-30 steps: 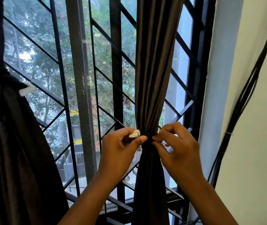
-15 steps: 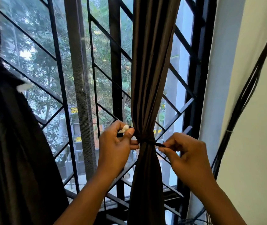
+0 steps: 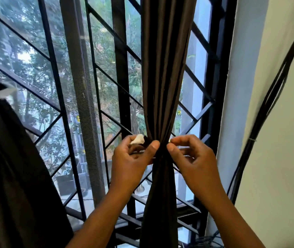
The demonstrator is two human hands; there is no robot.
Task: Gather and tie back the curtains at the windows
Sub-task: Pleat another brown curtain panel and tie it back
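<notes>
The brown curtain hangs upright, long axis vertical, cinched at a narrow waist before the black window grille. The left hand pinches the tie's white-tipped end just left of the waist; the right hand pinches beside it on the right. The wall and black cables close in nearby; no writing is readable

Between the hands, the curtain is dark brown cloth with a faint sheen. Behind them the window grille is black-painted metal, smooth. A white fabric tag by the left thumb looks soft, matt.
</notes>
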